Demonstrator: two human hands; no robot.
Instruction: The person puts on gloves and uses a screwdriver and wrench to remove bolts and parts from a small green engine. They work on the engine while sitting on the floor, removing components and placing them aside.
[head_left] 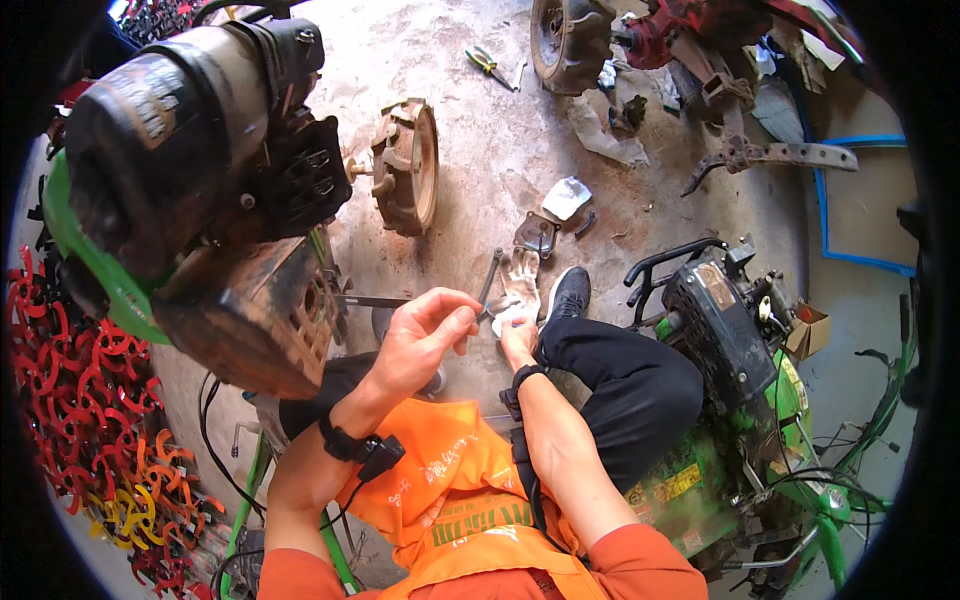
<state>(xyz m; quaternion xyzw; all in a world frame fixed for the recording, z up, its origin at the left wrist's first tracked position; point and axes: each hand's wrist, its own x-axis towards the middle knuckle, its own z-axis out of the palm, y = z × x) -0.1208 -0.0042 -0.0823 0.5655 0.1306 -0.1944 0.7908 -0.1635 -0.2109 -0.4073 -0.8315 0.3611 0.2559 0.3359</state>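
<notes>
floor (480,150): rough, dusty concrete | engine (190,160): matt black metal, grimy | wheel (408,165): rusted metal | vest (470,500): orange cloth | glove (519,280): soiled cloth | tines (80,390): glossy red painted metal

place: small-engine repair workshop
floor: stained concrete floor (500,150), loose pliers (487,64)
machines: green tiller (740,400), dismantled engine (190,170), lugged wheel (408,165)
stock: red tine blades (80,400)

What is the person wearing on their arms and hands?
Both hands are bare, with no gloves on. The left hand and right hand each have a black strap at the wrist: the left wrist strap carries a small black box with a thin black cable trailing off it, and the right wrist strap looks similar. Orange sleeves cover the upper arms only.
</notes>
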